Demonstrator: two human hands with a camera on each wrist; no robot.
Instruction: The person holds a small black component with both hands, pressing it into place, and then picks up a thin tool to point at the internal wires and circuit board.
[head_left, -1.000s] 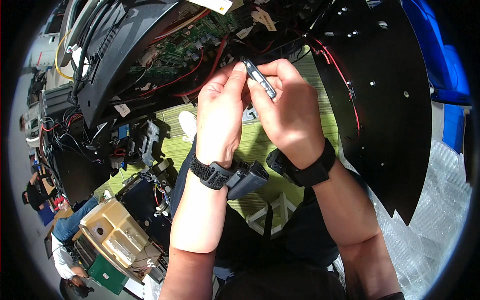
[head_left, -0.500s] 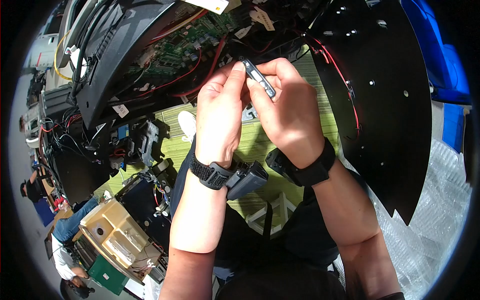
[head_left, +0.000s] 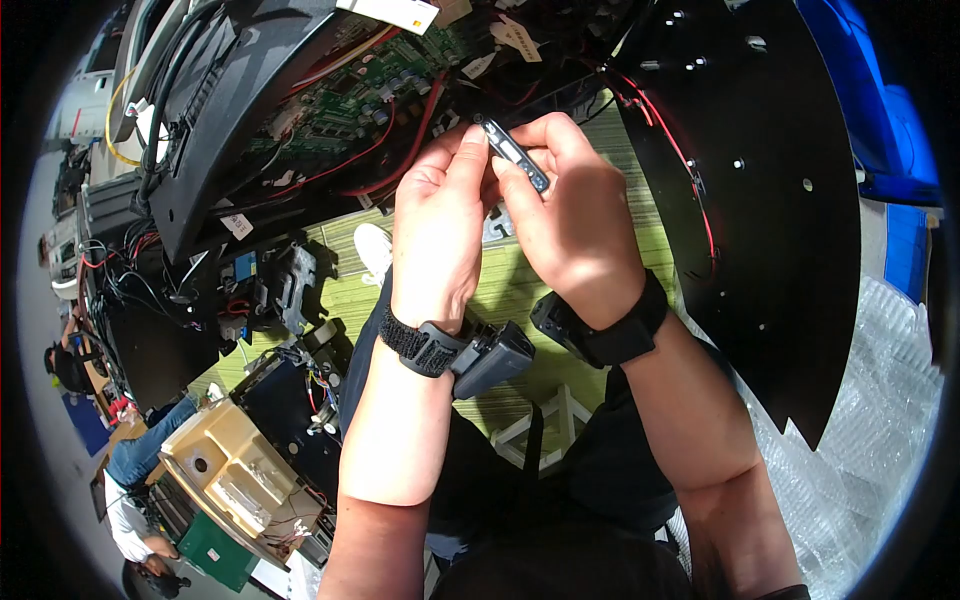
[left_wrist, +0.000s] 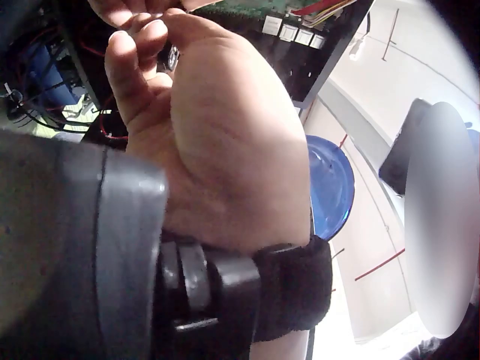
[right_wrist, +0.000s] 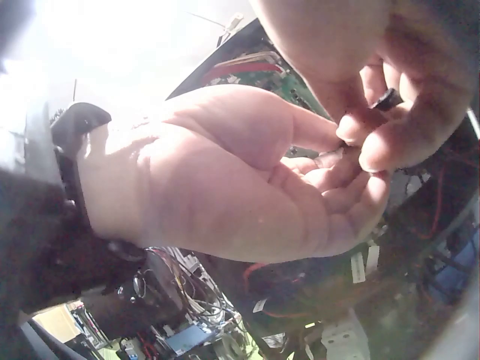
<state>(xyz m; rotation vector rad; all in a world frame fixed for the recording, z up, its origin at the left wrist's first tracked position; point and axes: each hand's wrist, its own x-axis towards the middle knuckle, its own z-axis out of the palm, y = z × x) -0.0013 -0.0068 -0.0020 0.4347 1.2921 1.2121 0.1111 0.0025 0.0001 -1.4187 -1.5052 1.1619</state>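
A small black oblong part (head_left: 513, 155) with whitish patches on its upper face slants between both hands in the head view. My left hand (head_left: 438, 225) pinches its upper end, thumb on top. Nearer the lower end, my right hand (head_left: 588, 225) grips it, with the thumb along its side and the index finger bent behind. Fingertips of the two hands meet closely in the right wrist view, where only a dark bit of the part (right_wrist: 386, 99) shows. From the left wrist view, the left hand's palm (left_wrist: 232, 135) hides most of it.
Beyond the hands lies an opened black housing (head_left: 205, 150) with a green circuit board (head_left: 335, 125) and red wires. A large black panel (head_left: 770, 250) stands at right, beside bubble wrap (head_left: 840, 430). Left are a metal bracket (head_left: 297, 285) and a beige tray (head_left: 225, 450). People sit farther off.
Both hands keep their hold on the black part, which stays almost in place. The whole head view has shifted slightly.
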